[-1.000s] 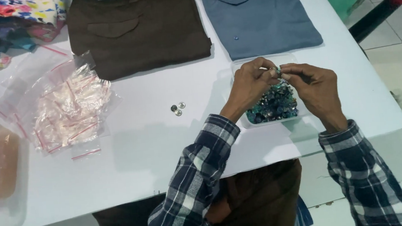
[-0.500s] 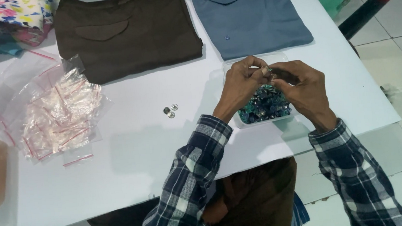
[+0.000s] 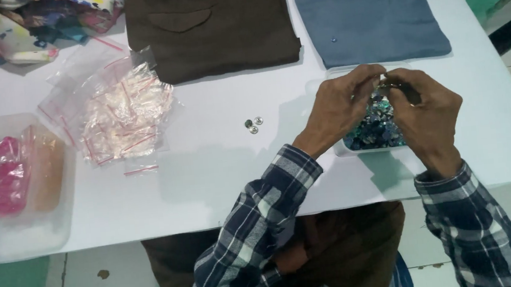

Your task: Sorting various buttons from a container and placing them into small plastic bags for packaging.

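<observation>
Both hands up over the clear tub [image 3: 337,148] of dark blue-green buttons [image 3: 377,128], right at the table's near edge. Left hand [image 3: 340,106] curled, thumb and forefinger closed on something tiny at the meeting point; right hand [image 3: 425,110] mirrored, fingertips pressed in from the other side. Hard to make out what sits in that pinch: too small, half hidden by the knuckles. Probably one button out of the tub.

Three loose silver buttons [image 3: 253,124] lying apart on the white table [image 3: 210,184], left of the hands. Heap of small clear bags [image 3: 123,115] further left, brown folded shirt [image 3: 211,27] and blue folded shirt [image 3: 371,16] beyond, clear tray [image 3: 23,234] with pink pieces at the far left.

Risks worth watching: such a fine grip slipping, the piece dropping into the tub and vanishing among the rest, or bouncing off the edge to the tiled floor. Tub close to the rim too; a wrist nudge could well tip the lot over.
</observation>
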